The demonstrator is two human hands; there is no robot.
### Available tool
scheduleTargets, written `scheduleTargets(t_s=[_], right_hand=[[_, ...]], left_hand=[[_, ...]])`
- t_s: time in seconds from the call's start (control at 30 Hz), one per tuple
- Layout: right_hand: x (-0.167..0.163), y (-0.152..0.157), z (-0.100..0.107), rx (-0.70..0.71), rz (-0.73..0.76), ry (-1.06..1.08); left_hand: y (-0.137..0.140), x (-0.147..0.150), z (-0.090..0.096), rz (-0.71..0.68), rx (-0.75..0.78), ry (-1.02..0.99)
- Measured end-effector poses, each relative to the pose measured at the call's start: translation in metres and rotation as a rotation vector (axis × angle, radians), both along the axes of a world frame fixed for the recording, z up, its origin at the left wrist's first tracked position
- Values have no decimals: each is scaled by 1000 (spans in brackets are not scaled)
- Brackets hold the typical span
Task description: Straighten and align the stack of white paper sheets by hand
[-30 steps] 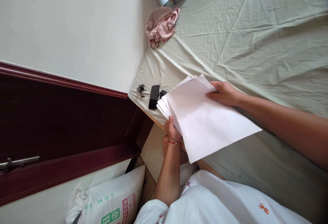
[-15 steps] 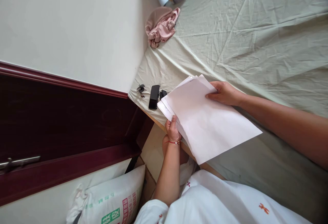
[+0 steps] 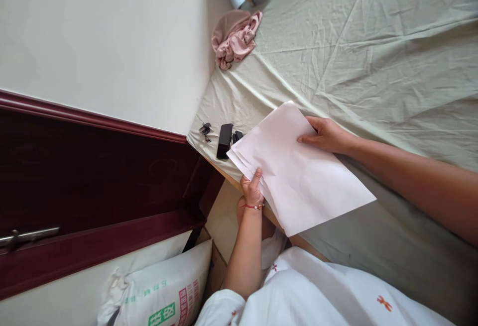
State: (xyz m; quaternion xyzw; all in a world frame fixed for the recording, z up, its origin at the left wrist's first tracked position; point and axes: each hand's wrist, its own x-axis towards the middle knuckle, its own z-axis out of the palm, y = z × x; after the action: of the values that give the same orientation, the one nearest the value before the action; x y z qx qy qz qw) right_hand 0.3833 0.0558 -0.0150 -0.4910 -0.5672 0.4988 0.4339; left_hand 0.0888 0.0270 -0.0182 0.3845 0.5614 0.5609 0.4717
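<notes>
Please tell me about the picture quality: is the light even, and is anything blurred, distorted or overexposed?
Head view: soft daylight, rather even; the sheets of paper are nearly washed out, so their edges merge; the left hand and right hand are sharp; the frame appears turned sideways and wide-angle stretched; the dark wood panel loses detail in shadow.

Two hands [image 3: 252, 189] [image 3: 326, 134], one paper stack [image 3: 298, 171], one phone [image 3: 224, 141], one pink cloth [image 3: 235, 37].

left hand [image 3: 251, 189]: fingers curled, thumb up, pinching closed, forearm raised | right hand [image 3: 325, 135]: fingers extended, gripping, arm stretched across
</notes>
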Motion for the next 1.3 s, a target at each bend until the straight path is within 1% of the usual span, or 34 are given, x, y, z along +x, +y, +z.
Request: scheduleTargets(t_s=[0.4, 0.67, 0.73, 0.83, 0.9, 0.93, 1.0, 1.1, 1.2, 1.3], right_hand=[[1, -2, 6, -36, 13, 20], [3, -3, 5, -20, 97, 40], [3, -1, 3, 19, 114, 35], [4, 2, -2, 147, 111, -37], [4, 4, -4, 208, 112, -67], [3, 4, -4, 221, 104, -69], [1, 4, -4, 215, 65, -60], [-2, 2, -2, 127, 17, 5], [-1, -1, 1, 14, 81, 55], [3, -1, 2, -25, 142, 47]], left_hand=[[2, -4, 0, 15, -13, -8], [1, -10, 2, -52, -23, 0], [1, -11, 2, -65, -22, 2], [0, -10, 2, -96, -35, 9], [-1, -5, 1, -105, -48, 17], [-1, -2, 2, -87, -52, 11], [0, 4, 4, 2, -47, -27], [6, 5, 11, 167, -16, -96], [15, -4, 24, 254, -6, -127], [22, -11, 40, 255, -67, -214]])
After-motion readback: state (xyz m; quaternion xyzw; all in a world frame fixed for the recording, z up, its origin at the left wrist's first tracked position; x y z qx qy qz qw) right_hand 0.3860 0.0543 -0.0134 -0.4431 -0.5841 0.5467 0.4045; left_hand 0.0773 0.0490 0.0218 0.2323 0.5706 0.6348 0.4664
